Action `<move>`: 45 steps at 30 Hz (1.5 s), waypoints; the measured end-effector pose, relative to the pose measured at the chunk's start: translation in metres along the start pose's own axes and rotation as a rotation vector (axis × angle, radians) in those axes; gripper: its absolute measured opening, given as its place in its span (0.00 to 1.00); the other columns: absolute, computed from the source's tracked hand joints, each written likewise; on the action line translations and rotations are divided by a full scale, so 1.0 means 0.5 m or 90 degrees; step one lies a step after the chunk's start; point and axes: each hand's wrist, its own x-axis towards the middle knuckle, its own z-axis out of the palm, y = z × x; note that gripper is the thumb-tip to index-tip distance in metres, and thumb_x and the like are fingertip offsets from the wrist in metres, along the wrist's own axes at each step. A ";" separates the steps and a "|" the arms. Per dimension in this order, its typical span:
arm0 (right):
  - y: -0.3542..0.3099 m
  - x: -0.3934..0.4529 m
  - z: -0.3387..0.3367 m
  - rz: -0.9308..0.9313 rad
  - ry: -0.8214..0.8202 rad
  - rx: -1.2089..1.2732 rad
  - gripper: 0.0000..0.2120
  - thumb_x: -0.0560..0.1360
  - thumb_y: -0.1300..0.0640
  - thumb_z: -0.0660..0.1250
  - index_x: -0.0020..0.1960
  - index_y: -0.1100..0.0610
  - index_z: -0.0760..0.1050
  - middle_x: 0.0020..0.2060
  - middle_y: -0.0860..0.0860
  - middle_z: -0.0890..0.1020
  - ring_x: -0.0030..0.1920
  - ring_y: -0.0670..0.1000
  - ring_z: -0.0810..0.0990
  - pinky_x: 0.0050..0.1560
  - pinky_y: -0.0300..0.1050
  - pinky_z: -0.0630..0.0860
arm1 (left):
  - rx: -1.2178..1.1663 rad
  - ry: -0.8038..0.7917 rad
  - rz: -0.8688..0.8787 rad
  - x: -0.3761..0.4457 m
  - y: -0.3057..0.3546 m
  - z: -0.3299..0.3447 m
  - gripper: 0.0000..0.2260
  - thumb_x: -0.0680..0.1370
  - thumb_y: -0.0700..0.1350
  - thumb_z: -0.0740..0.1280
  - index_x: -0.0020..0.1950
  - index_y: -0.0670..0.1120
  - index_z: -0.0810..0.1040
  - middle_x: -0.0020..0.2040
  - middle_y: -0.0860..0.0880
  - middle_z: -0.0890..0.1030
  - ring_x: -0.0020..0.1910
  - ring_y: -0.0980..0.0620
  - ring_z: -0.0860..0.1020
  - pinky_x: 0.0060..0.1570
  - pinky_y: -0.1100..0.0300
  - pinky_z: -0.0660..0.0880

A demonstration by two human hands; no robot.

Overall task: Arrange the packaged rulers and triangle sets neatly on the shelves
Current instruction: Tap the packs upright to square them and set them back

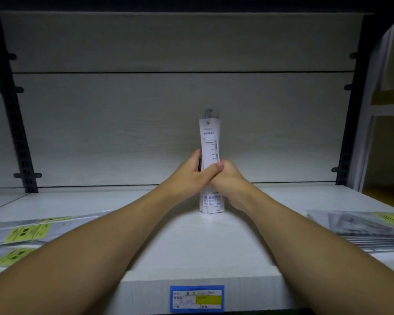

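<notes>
The bundle of packaged rulers (210, 155) stands upright on its short end — several slim white packs pressed face to face, blue print on the header cards, black scale numbers running down the front one and a "15" showing at the foot. The tops are uneven: one pack at the back pokes higher than the rest. The bottom edges rest on the white shelf (191, 242), close to the pale back panel (146, 110).

I hold the bundle around its middle with both hands. My left hand (191, 173) wraps it from the left, the fingers going round the far side and the thumb lying across the front. My right hand (228, 180) curls round it from the right, its fingers hidden behind the packs, and my left thumb rests against it. So both hands are closed on the bundle, touching each other in front of it; the header cards rise above my knuckles and the lower ends stick out below my wrists.

Left of my left forearm lie flat clear packs with yellow-green labels (25, 233). Right of my right forearm lies another stack of clear packs (362, 230), triangle shapes faintly visible inside. Between my elbows, on the shelf's front edge, sits a blue-framed price tag (196, 298) — its text is too blurred to read.
</notes>
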 end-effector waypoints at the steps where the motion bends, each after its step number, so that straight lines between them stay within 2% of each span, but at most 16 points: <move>1: 0.001 0.000 -0.003 0.006 -0.013 -0.012 0.11 0.74 0.70 0.64 0.51 0.59 0.81 0.38 0.52 0.84 0.39 0.49 0.84 0.40 0.44 0.82 | -0.003 0.004 -0.009 -0.001 -0.002 0.002 0.22 0.73 0.58 0.69 0.64 0.53 0.73 0.55 0.55 0.82 0.56 0.57 0.81 0.59 0.53 0.77; 6: 0.004 -0.009 0.010 0.017 -0.046 0.019 0.14 0.73 0.72 0.65 0.50 0.57 0.80 0.37 0.57 0.85 0.38 0.56 0.86 0.40 0.51 0.84 | -0.102 0.071 -0.024 -0.003 0.002 0.011 0.11 0.76 0.45 0.71 0.58 0.48 0.78 0.49 0.49 0.84 0.46 0.54 0.82 0.40 0.64 0.77; 8: 0.004 -0.011 0.021 0.005 -0.043 0.062 0.17 0.73 0.73 0.65 0.52 0.54 0.79 0.43 0.62 0.85 0.44 0.61 0.86 0.46 0.60 0.84 | -0.186 0.108 -0.026 -0.002 0.009 0.012 0.09 0.76 0.41 0.72 0.55 0.46 0.80 0.51 0.47 0.85 0.48 0.51 0.84 0.46 0.60 0.80; 10: -0.003 -0.010 0.032 -0.032 -0.028 0.086 0.19 0.73 0.74 0.63 0.54 0.52 0.77 0.46 0.62 0.85 0.46 0.61 0.86 0.48 0.61 0.83 | -0.229 0.125 -0.017 0.000 0.025 0.009 0.09 0.75 0.41 0.73 0.54 0.47 0.81 0.52 0.46 0.85 0.51 0.49 0.84 0.49 0.57 0.80; 12: -0.012 -0.009 0.038 -0.084 -0.006 0.105 0.20 0.74 0.74 0.62 0.57 0.52 0.76 0.47 0.58 0.85 0.46 0.56 0.86 0.47 0.56 0.84 | -0.254 0.120 0.001 0.004 0.042 0.005 0.10 0.75 0.43 0.74 0.55 0.47 0.81 0.52 0.46 0.85 0.52 0.47 0.84 0.48 0.56 0.80; 15: -0.018 -0.006 0.038 -0.125 0.033 0.125 0.19 0.74 0.73 0.66 0.56 0.51 0.76 0.44 0.52 0.86 0.44 0.49 0.86 0.43 0.43 0.83 | -0.292 0.068 0.013 0.010 0.062 -0.003 0.14 0.73 0.46 0.74 0.58 0.47 0.81 0.55 0.46 0.85 0.56 0.46 0.83 0.56 0.51 0.80; 18: -0.016 -0.007 0.033 -0.117 0.042 0.119 0.18 0.72 0.71 0.71 0.58 0.55 0.77 0.42 0.55 0.86 0.44 0.51 0.86 0.43 0.44 0.82 | -0.299 -0.011 -0.007 0.013 0.068 -0.022 0.20 0.72 0.47 0.73 0.63 0.45 0.78 0.56 0.46 0.85 0.58 0.47 0.82 0.58 0.50 0.78; 22: -0.002 -0.010 0.016 -0.009 -0.094 0.071 0.19 0.68 0.66 0.78 0.56 0.57 0.79 0.48 0.55 0.87 0.50 0.52 0.86 0.54 0.49 0.82 | -0.263 -0.053 -0.017 0.012 0.066 -0.041 0.20 0.74 0.46 0.74 0.64 0.45 0.77 0.54 0.44 0.85 0.57 0.49 0.82 0.55 0.50 0.78; 26: 0.019 -0.016 0.020 0.074 -0.205 0.036 0.18 0.65 0.68 0.79 0.53 0.65 0.78 0.44 0.59 0.83 0.47 0.56 0.84 0.56 0.54 0.80 | -0.230 -0.029 -0.004 0.014 0.071 -0.043 0.13 0.75 0.48 0.73 0.55 0.42 0.80 0.50 0.45 0.86 0.55 0.48 0.83 0.55 0.54 0.74; 29: 0.019 -0.019 0.022 0.079 -0.200 0.076 0.20 0.68 0.71 0.76 0.58 0.66 0.78 0.47 0.58 0.83 0.50 0.55 0.83 0.57 0.53 0.80 | -0.296 -0.020 0.004 0.014 0.078 -0.025 0.07 0.76 0.45 0.72 0.46 0.43 0.77 0.37 0.47 0.80 0.41 0.42 0.83 0.48 0.51 0.77; 31: 0.017 -0.020 0.026 0.069 -0.193 0.081 0.22 0.67 0.71 0.76 0.60 0.64 0.78 0.50 0.58 0.85 0.51 0.54 0.85 0.54 0.51 0.81 | -0.344 0.000 0.003 0.013 0.081 -0.011 0.08 0.76 0.44 0.73 0.43 0.44 0.74 0.33 0.46 0.75 0.31 0.44 0.78 0.40 0.50 0.78; 34: 0.015 -0.020 0.032 0.058 -0.169 0.096 0.27 0.65 0.71 0.77 0.62 0.60 0.76 0.48 0.55 0.86 0.48 0.55 0.86 0.50 0.51 0.81 | -0.384 0.039 -0.013 0.013 0.084 -0.003 0.13 0.75 0.47 0.73 0.38 0.45 0.72 0.30 0.46 0.72 0.24 0.48 0.70 0.32 0.55 0.74; 36: 0.014 -0.020 0.032 0.058 -0.179 0.119 0.28 0.64 0.72 0.77 0.61 0.62 0.75 0.50 0.59 0.85 0.51 0.61 0.85 0.56 0.58 0.81 | -0.409 0.044 -0.021 0.013 0.083 -0.007 0.13 0.76 0.48 0.73 0.39 0.44 0.72 0.29 0.46 0.70 0.23 0.49 0.68 0.30 0.57 0.72; 38: 0.011 -0.025 0.030 0.068 -0.229 0.151 0.22 0.65 0.72 0.77 0.57 0.64 0.78 0.48 0.62 0.85 0.50 0.64 0.84 0.56 0.60 0.81 | -0.418 0.038 -0.017 0.015 0.081 -0.015 0.11 0.76 0.50 0.71 0.45 0.43 0.75 0.28 0.46 0.70 0.23 0.49 0.70 0.31 0.56 0.74; 41: 0.010 -0.031 0.029 0.094 -0.242 0.139 0.08 0.69 0.69 0.76 0.46 0.63 0.80 0.36 0.58 0.82 0.36 0.57 0.81 0.43 0.54 0.81 | -0.397 0.025 -0.006 0.018 0.073 -0.029 0.10 0.75 0.50 0.70 0.48 0.44 0.77 0.31 0.45 0.76 0.31 0.45 0.77 0.41 0.53 0.79; 45: 0.010 -0.026 0.034 0.108 -0.184 0.128 0.12 0.67 0.67 0.78 0.48 0.61 0.79 0.33 0.53 0.81 0.33 0.52 0.80 0.42 0.53 0.80 | -0.445 -0.009 0.010 0.018 0.070 -0.033 0.08 0.76 0.40 0.71 0.53 0.40 0.77 0.40 0.40 0.81 0.39 0.40 0.81 0.47 0.49 0.79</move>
